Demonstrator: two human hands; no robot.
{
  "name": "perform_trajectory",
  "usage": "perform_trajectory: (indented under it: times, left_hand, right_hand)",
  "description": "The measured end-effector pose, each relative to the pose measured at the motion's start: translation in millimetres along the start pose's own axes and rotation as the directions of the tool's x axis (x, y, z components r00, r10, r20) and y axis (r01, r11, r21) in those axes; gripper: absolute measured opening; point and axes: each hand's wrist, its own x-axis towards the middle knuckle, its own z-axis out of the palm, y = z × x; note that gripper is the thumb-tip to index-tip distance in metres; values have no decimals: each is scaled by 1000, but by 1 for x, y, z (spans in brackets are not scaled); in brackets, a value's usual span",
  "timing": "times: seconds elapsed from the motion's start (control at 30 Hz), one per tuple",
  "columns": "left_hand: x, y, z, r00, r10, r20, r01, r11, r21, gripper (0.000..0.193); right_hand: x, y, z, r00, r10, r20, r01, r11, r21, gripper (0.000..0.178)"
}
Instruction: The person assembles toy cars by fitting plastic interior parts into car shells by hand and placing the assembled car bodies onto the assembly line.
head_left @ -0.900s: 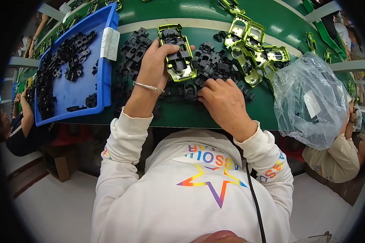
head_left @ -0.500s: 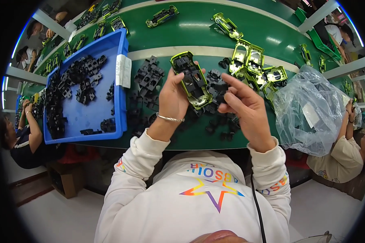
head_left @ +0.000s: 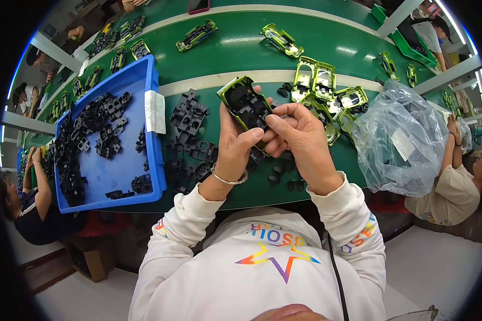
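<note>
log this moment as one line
left hand: holds green car shell | right hand: fingers on shell | blue tray: left

I see a white rectangular paper label [head_left: 155, 111] clipped over the right wall of the blue tray [head_left: 156, 176]. A crumpled clear plastic bag [head_left: 399, 140] lies on the green table [head_left: 225, 51], well right of my hands, with a white slip [head_left: 403, 144] inside. A dark phone screen [head_left: 198, 5] sits at the far edge.

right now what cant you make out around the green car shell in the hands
Head view only:
- Green car shell: near end hidden by left hand and right hand.
- Black parts on the belt: too small to tell shapes.
- Clear plastic bag: contents blurred by glare.
</note>
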Motion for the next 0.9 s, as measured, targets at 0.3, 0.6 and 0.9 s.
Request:
perform_trajectory:
  times: [0.3,0.6,0.9]
  left_hand:
    - [1,0,12,994,9,110,-16,998,60,65]
    - [-1,-3,24,997,-67,41,56,974,221,77]
    - [23,-17,31,985,-171,-5,170,975,144,71]
  right_hand:
    - [-3,-6,-18,963,-263,60,258,839,-479,21]
    - [7,-9,-40,973,-222,61,230,920,-318,36]
    - [27,2,-53,965,-262,29,256,905,-340,43]
